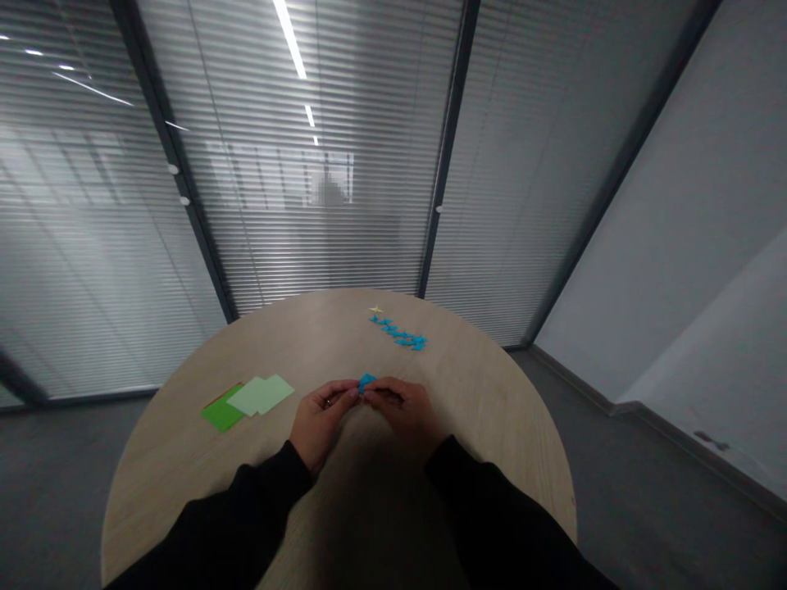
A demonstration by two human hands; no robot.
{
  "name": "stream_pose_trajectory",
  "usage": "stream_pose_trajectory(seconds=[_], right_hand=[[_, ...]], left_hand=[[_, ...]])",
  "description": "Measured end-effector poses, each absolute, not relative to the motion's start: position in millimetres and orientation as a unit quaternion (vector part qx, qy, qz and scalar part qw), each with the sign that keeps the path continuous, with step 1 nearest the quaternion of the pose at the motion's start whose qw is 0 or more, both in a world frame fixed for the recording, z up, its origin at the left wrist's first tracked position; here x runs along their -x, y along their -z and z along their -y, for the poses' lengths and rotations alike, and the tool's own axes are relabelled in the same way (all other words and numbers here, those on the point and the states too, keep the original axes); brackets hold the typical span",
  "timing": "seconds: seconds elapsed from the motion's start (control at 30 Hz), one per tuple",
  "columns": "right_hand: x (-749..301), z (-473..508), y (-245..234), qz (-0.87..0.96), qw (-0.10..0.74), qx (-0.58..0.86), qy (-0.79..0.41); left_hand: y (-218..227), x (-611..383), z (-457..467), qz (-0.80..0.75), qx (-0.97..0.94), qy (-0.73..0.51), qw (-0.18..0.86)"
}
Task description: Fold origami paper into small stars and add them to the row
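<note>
A small piece of folded blue paper (367, 382) is pinched between the fingertips of my left hand (320, 422) and my right hand (406, 410), above the middle of a round light-wood table (295, 348). Farther away lies a curving row of several small blue paper folds (398, 334), with a tiny yellow paper star (375, 310) at its far end. To the left of my hands are overlapping pale green paper sheets (261, 394) on a darker green sheet (222, 409). A thin red edge shows beneath the darker sheet.
Glass partitions with slatted blinds (320, 188) curve behind the table, divided by dark metal frames. A grey wall (689, 246) stands at the right. Grey floor (645, 459) surrounds the table on both sides. My black sleeves reach in from the near edge.
</note>
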State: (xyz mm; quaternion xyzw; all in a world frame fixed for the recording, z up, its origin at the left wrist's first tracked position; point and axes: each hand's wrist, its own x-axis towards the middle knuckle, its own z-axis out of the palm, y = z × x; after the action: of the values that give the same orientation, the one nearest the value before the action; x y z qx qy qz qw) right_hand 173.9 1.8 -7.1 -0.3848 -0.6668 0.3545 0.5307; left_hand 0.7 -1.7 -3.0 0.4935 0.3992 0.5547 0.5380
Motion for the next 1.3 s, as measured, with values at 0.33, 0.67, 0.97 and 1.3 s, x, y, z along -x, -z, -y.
stream_pose_trajectory(seconds=[0.33,0.67,0.97,1.3], right_hand=[[-169,1,2,0.624,0.553,0.428,-0.348],[-164,0,4,0.620,0.560,0.434,-0.337],[-163,-2,11,0.613,0.579,0.424,-0.330],[-165,-6,12,0.609,0.583,0.420,-0.335]], left_hand=[[-5,-1,6,-0.459,-0.567,-0.519,0.445],[-4,-4,7,-0.444,-0.570,-0.528,0.446],[6,-5,3,-0.409,-0.513,-0.555,0.512],[13,-10,0,-0.384,-0.465,-0.493,0.627]])
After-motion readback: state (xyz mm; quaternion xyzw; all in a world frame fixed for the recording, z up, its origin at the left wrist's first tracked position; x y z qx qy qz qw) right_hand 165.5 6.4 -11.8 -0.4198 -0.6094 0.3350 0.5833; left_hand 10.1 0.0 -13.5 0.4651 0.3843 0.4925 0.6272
